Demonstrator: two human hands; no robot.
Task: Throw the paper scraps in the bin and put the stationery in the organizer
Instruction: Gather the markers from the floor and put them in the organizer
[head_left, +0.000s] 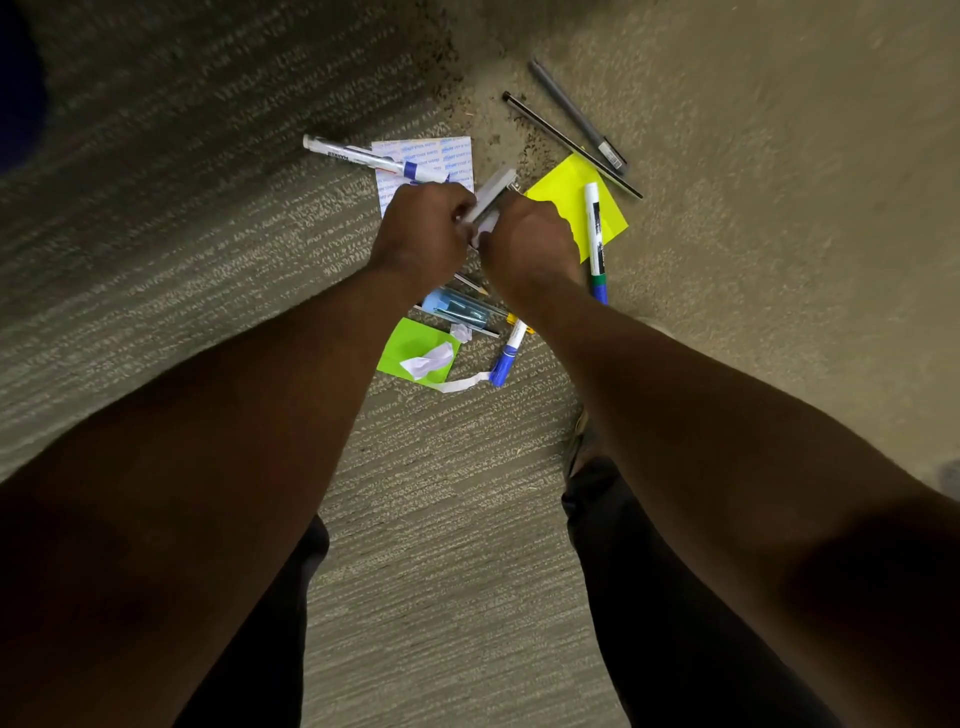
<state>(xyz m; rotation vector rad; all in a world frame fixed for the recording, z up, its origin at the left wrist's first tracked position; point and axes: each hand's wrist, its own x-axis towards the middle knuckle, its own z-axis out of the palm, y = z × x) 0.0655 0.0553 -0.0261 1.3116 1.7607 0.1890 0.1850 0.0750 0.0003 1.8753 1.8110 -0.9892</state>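
Both my hands meet above a pile of stationery on the carpet. My left hand (421, 228) and my right hand (530, 239) each grip a white-grey stapler-like object (493, 195) between them. Under and around them lie a blue-capped white marker (353, 156), a printed white sheet (447, 153), a yellow sticky note (569, 202) and a white marker with a green and blue end (595, 234). Nearer to me are a blue see-through case (457, 306), a blue marker (506, 356), a green note (405, 348) and a crumpled paper scrap (428, 359).
A grey pen (576, 117) and a thin black stick (566, 143) lie on the carpet at the upper right. A white paper strip (462, 384) curls by the green note. My legs in dark trousers and one shoe (579, 441) stand just below the pile.
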